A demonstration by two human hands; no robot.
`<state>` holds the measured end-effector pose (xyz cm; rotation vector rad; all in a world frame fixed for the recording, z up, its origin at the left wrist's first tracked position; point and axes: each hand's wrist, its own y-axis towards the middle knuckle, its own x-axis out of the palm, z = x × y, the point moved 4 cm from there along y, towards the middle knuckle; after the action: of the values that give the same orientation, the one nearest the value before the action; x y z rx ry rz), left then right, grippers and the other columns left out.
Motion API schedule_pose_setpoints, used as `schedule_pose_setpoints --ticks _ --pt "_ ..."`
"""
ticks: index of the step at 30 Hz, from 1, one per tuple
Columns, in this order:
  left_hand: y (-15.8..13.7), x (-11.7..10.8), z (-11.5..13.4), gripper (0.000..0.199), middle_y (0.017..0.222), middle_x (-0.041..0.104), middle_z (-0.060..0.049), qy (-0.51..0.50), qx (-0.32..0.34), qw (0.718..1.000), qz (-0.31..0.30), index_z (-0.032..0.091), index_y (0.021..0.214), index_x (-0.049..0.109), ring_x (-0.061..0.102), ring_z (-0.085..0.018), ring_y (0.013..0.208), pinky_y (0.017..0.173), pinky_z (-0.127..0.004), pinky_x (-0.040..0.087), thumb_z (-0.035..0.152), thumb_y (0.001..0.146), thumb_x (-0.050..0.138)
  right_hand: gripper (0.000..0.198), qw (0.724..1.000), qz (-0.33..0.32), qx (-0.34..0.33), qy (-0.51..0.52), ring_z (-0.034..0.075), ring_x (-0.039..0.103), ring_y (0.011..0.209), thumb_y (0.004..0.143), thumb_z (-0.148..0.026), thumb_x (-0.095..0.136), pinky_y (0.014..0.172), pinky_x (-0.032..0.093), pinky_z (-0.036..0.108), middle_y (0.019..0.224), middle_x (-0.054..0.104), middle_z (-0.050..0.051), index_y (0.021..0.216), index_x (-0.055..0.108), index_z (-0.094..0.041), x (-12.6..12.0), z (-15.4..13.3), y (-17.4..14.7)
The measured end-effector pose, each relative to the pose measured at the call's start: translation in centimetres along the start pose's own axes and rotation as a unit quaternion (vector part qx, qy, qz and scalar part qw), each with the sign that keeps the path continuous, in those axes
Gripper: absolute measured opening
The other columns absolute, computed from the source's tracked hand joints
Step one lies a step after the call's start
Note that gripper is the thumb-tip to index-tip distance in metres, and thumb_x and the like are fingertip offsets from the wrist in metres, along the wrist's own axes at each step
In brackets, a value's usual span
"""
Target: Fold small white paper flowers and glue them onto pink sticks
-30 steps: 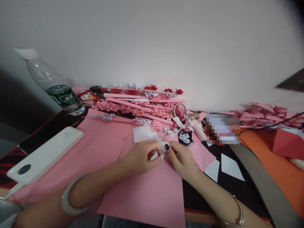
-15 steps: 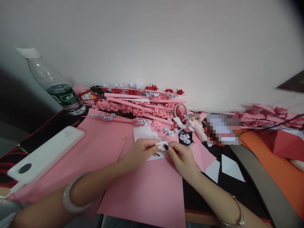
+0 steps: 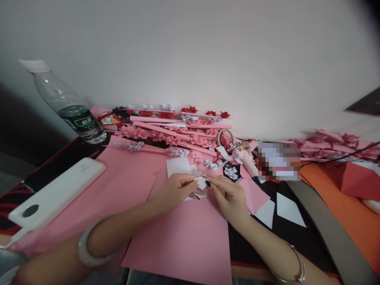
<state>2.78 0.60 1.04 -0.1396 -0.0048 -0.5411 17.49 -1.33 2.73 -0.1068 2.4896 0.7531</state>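
A small folded piece of white paper (image 3: 202,183) is pinched between both hands over a large pink sheet (image 3: 181,241). My left hand (image 3: 179,190) grips its left side between thumb and fingers. My right hand (image 3: 228,196) is closed on its right edge, with a dark-nailed thumb pressing on it. Just behind and beneath the fingers lie white paper squares (image 3: 177,166), partly hidden by the hands. White paper flowers (image 3: 230,171) rest beyond my right hand.
Pink rolled stems and paper flowers (image 3: 166,136) are heaped along the wall. At left are a water bottle (image 3: 80,118) and a white power bank (image 3: 59,190). A pink glue gun (image 3: 246,158), a blurred-out screen (image 3: 279,162), white paper pieces (image 3: 289,209) and orange paper (image 3: 344,209) lie at right.
My right hand has shifted slightly and its fingers have stretched further over the paper. The folded paper has turned a little between the fingertips. My left hand has barely moved.
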Motion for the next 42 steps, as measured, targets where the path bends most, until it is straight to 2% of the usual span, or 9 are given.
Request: schedule_pose_setpoints --ticks 4,14,21,25,28,31,34,36,42 --pt "0.0 0.1 -0.1 0.033 0.080 0.069 -0.010 -0.011 -0.010 1.000 0.001 0.009 0.092 0.066 0.066 -0.019 0.079 0.068 -0.027 0.055 0.036 0.083 0.049 0.030 1.000 0.020 -0.023 0.001 0.017 0.062 0.089 0.080 -0.005 0.050 0.078 0.050 0.030 0.097 0.068 0.006 0.100 0.065 -0.022 -0.2 -0.3 0.0" --pt "0.3 -0.4 -0.8 0.028 0.082 0.068 -0.007 -0.101 -0.042 0.994 0.017 0.012 0.081 0.064 0.066 -0.019 0.079 0.069 -0.028 0.053 0.038 0.081 0.053 0.045 0.994 -0.073 -0.067 -0.032 0.020 0.058 0.099 0.075 -0.004 0.046 0.082 0.049 0.036 0.112 0.061 0.011 0.117 0.054 -0.018 0.4 -0.8 0.1" --pt "0.3 -0.3 -0.5 0.024 0.084 0.067 -0.006 -0.084 -0.032 0.996 0.001 0.013 0.085 0.064 0.065 -0.019 0.083 0.073 -0.029 0.052 0.035 0.080 0.055 0.045 0.992 -0.092 -0.072 -0.038 0.020 0.055 0.100 0.075 -0.003 0.045 0.083 0.046 0.036 0.120 0.056 0.011 0.117 0.054 -0.018 0.4 -0.6 0.0" --pt "0.3 0.0 -0.1 0.021 0.084 0.067 -0.006 -0.048 -0.021 0.999 -0.015 0.013 0.087 0.063 0.065 -0.018 0.082 0.071 -0.027 0.052 0.030 0.080 0.054 0.038 0.996 -0.086 -0.025 -0.012 0.018 0.057 0.090 0.080 -0.007 0.042 0.077 0.046 0.033 0.107 0.061 0.009 0.114 0.053 -0.019 0.3 -0.3 0.1" --pt "0.1 0.3 0.0 0.019 0.080 0.066 -0.005 -0.012 -0.015 0.999 -0.034 0.013 0.086 0.061 0.065 -0.015 0.074 0.067 -0.026 0.053 0.028 0.081 0.051 0.021 0.997 -0.074 0.035 -0.010 0.015 0.055 0.074 0.082 -0.014 0.045 0.066 0.045 0.028 0.091 0.060 0.006 0.101 0.053 -0.018 0.2 0.2 0.4" --pt "-0.1 0.8 -0.2 0.015 0.070 0.065 -0.003 0.030 -0.019 0.997 -0.070 0.013 0.078 0.057 0.065 -0.014 0.065 0.061 -0.025 0.053 0.024 0.081 0.047 0.003 0.989 -0.130 0.064 -0.005 0.011 0.046 0.057 0.082 -0.019 0.048 0.052 0.038 0.023 0.068 0.052 -0.001 0.079 0.048 -0.018 0.6 0.4 0.5" --pt "-0.3 1.2 -0.4 0.016 0.066 0.063 -0.003 0.065 -0.016 0.991 -0.112 0.014 0.072 0.053 0.063 -0.013 0.058 0.055 -0.024 0.051 0.025 0.082 0.047 0.016 0.971 -0.225 0.072 0.031 0.010 0.042 0.053 0.086 -0.019 0.043 0.049 0.034 0.021 0.059 0.048 -0.003 0.069 0.043 -0.019 1.2 0.2 0.4" --pt "-0.4 1.4 -0.5 0.018 0.067 0.063 -0.002 0.062 -0.020 0.990 -0.127 0.014 0.073 0.053 0.061 -0.012 0.055 0.053 -0.025 0.050 0.029 0.081 0.048 0.022 0.964 -0.247 0.078 0.052 0.009 0.043 0.053 0.088 -0.018 0.039 0.050 0.033 0.020 0.058 0.048 -0.004 0.066 0.042 -0.018 1.3 0.0 0.4" --pt "0.0 1.0 -0.4 0.020 0.059 0.059 0.001 -0.015 -0.035 0.993 -0.110 0.013 0.069 0.055 0.058 -0.011 0.051 0.054 -0.026 0.051 0.031 0.078 0.055 0.031 0.978 -0.170 0.109 0.051 0.008 0.033 0.048 0.088 -0.023 0.041 0.046 0.028 0.021 0.052 0.034 -0.006 0.057 0.038 -0.018 0.9 0.6 0.1"
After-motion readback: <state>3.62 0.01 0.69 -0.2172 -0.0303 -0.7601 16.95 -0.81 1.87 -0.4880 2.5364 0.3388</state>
